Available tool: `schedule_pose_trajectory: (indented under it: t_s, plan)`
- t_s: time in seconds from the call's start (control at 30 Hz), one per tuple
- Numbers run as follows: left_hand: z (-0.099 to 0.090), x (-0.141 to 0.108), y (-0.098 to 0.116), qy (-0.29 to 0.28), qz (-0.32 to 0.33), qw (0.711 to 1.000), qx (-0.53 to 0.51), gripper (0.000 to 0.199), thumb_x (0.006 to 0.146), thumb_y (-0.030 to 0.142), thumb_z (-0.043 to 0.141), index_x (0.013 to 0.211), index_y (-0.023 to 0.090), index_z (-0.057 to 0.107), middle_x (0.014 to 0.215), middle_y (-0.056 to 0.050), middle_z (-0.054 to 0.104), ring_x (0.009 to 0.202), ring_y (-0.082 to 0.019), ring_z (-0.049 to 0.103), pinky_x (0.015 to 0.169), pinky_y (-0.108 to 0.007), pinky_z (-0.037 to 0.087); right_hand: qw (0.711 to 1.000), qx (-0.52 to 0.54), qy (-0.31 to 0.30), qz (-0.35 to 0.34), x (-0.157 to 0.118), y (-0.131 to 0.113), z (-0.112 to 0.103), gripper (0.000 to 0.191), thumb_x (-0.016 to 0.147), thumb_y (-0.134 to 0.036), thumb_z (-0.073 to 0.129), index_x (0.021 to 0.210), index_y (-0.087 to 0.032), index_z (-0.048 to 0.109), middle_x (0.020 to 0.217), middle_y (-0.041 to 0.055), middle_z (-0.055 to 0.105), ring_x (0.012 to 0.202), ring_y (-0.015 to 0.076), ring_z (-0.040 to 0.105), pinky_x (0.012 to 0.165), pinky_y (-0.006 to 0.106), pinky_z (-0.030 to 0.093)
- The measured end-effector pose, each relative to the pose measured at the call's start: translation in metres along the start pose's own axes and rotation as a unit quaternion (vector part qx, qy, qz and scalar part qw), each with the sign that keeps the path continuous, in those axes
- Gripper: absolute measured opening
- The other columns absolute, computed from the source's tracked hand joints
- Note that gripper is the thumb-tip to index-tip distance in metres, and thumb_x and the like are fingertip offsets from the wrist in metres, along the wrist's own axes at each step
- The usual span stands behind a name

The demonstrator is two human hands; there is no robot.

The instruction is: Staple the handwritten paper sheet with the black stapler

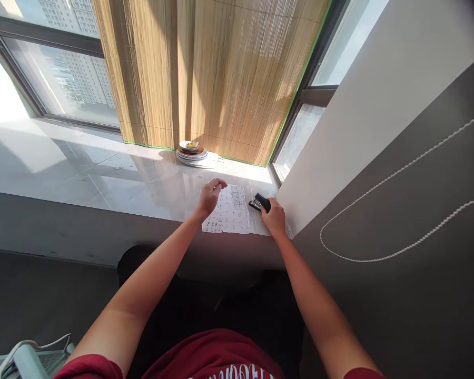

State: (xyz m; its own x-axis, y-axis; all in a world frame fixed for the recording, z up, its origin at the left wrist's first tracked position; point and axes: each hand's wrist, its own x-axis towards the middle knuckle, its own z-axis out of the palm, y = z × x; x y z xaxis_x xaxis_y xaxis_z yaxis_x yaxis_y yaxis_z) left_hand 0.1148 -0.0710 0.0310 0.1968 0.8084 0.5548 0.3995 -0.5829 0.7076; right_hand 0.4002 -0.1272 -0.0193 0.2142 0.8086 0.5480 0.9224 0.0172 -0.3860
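Note:
A black stapler (259, 202) is in my right hand (275, 215), whose fingers are wrapped round its rear end. The stapler's jaws point left and stand apart over the sill, just right of the paper. A white sheet of paper (232, 213) covered in handwriting lies at the sill's front edge, its lower edge uneven. Over the upper left part of the sheet is my left hand (211, 196), fingers loosely bent and reaching right, with nothing visible in them. Whether that hand touches the paper I cannot tell.
Stacked plates (191, 155) with a small yellow item on top stand at the back of the glossy windowsill (142, 181). Behind them hangs a bamboo blind (217, 79). A wall (339, 105) closes the right side, where a beaded cord (379, 260) loops. Bottom left shows a pale rack (27, 360).

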Motion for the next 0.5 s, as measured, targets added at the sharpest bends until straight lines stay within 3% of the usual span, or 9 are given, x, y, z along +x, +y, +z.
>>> schedule_pose_trajectory:
  t_s: [0.1, 0.17, 0.3, 0.4, 0.5]
  plan:
    - [-0.027, 0.001, -0.031, -0.087, -0.034, 0.992, 0.088, 0.037, 0.1, 0.02, 0.038, 0.115, 0.019, 0.072, 0.124, -0.009, 0.074, 0.119, -0.024, 0.067, 0.105, -0.039, 0.053, 1.0, -0.002, 0.0, 0.011, -0.001, -0.001, -0.001, 0.035, 0.094, -0.036, 0.06, 0.124, -0.021, 0.068, 0.107, 0.014, 0.075, 0.093, 0.0315, 0.068, 0.074, 0.037, 0.049]
    - [-0.038, -0.006, -0.051, -0.149, -0.032, 0.969, 0.195, 0.037, 0.098, 0.021, 0.044, 0.121, 0.021, 0.073, 0.136, -0.01, 0.07, 0.129, -0.028, 0.062, 0.115, -0.045, 0.046, 1.0, -0.006, -0.008, 0.027, -0.002, -0.003, -0.004, 0.033, 0.093, -0.035, 0.063, 0.123, -0.022, 0.069, 0.105, 0.0135, 0.076, 0.092, 0.0319, 0.069, 0.075, 0.038, 0.049]
    - [-0.04, -0.018, -0.072, -0.191, -0.045, 0.939, 0.284, 0.044, 0.104, 0.025, 0.036, 0.138, 0.026, 0.065, 0.157, -0.008, 0.057, 0.146, -0.028, 0.051, 0.123, -0.051, 0.036, 0.999, 0.004, 0.014, 0.05, -0.003, -0.016, -0.009, 0.033, 0.094, -0.034, 0.064, 0.123, -0.021, 0.069, 0.11, 0.0142, 0.077, 0.096, 0.0341, 0.07, 0.077, 0.04, 0.05]
    - [-0.035, -0.018, -0.072, -0.215, -0.046, 0.928, 0.3, 0.048, 0.106, 0.028, 0.032, 0.146, 0.029, 0.059, 0.164, -0.006, 0.05, 0.151, -0.029, 0.044, 0.126, -0.058, 0.031, 0.998, 0.046, 0.016, 0.044, 0.001, -0.046, -0.005, 0.032, 0.095, -0.037, 0.064, 0.123, -0.022, 0.067, 0.113, 0.014, 0.077, 0.097, 0.0342, 0.071, 0.075, 0.039, 0.051]
    - [-0.036, -0.017, -0.072, -0.213, -0.047, 0.929, 0.298, 0.048, 0.106, 0.028, 0.031, 0.144, 0.028, 0.059, 0.164, -0.006, 0.049, 0.151, -0.028, 0.045, 0.126, -0.055, 0.032, 0.995, 0.09, -0.05, 0.003, 0.01, -0.089, 0.014, 0.031, 0.092, -0.038, 0.07, 0.12, -0.025, 0.068, 0.11, 0.0108, 0.078, 0.099, 0.0329, 0.071, 0.073, 0.037, 0.051]
